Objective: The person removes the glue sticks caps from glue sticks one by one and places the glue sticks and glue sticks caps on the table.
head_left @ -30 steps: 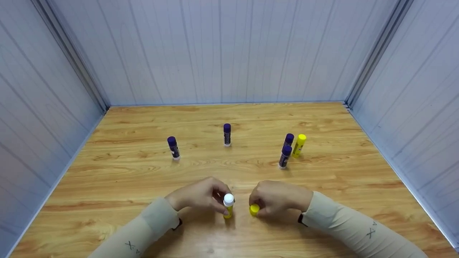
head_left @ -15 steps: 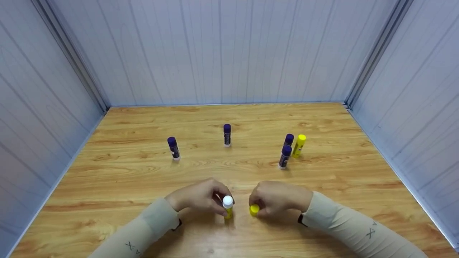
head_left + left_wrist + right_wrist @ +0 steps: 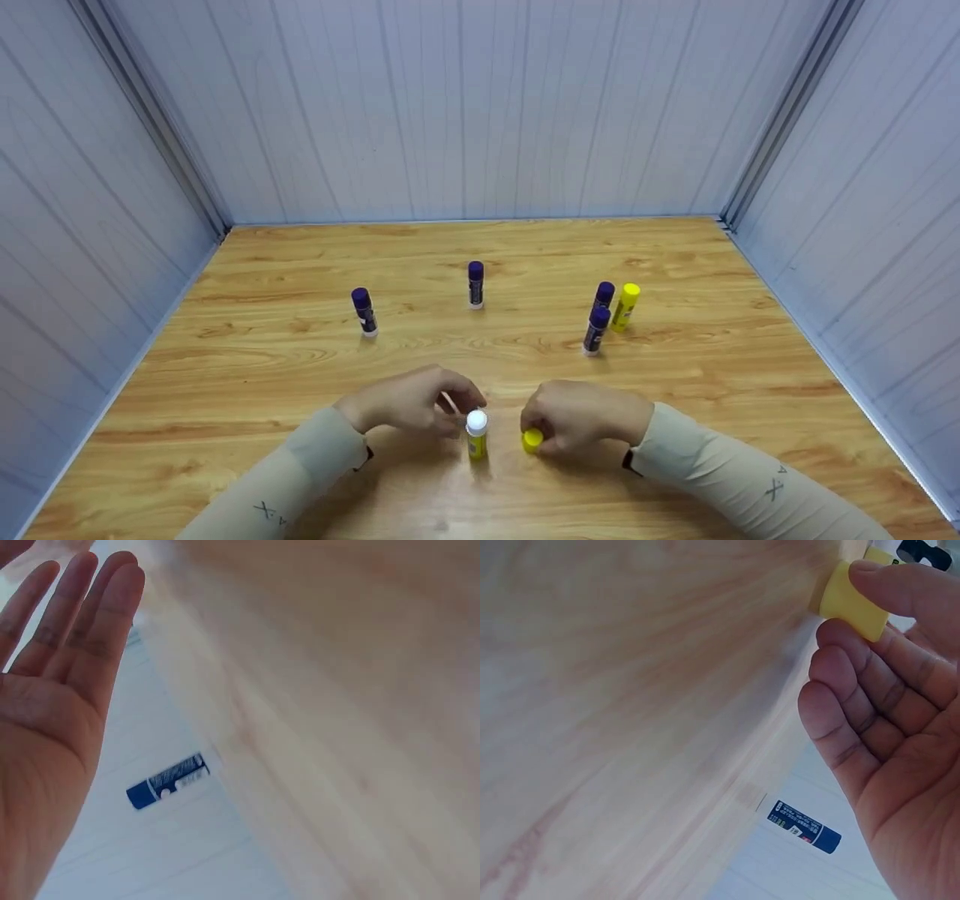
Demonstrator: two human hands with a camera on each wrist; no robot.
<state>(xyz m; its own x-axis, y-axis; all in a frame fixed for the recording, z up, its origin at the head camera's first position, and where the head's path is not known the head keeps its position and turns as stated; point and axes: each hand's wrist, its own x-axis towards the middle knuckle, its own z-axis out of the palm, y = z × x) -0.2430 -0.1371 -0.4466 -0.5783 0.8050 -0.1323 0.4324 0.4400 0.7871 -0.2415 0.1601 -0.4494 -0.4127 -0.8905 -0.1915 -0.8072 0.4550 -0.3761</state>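
An uncapped yellow glue stick [image 3: 477, 444] with a white top stands upright near the front of the table. Just left of it is my left hand [image 3: 411, 401], its fingers apart from the stick; the left wrist view shows those fingers [image 3: 105, 622] straight. My right hand [image 3: 577, 414] pinches a yellow cap [image 3: 532, 440] low at the tabletop, to the right of the stick. Thumb and fingertips meet on the cap [image 3: 847, 604] in the right wrist view, the other fingers curled beneath.
Further back on the wooden table [image 3: 300, 255] stand two separate purple-capped glue sticks, one left [image 3: 364, 312] and one middle [image 3: 476, 285]. At right, a yellow glue stick [image 3: 625, 307] stands close beside two purple-capped ones [image 3: 596, 331]. Pale panel walls [image 3: 480, 112] enclose the back and sides.
My left hand has let go of the yellow glue stick and drawn slightly left and back from it. The stick stays standing. My right hand keeps its pinch on the cap.
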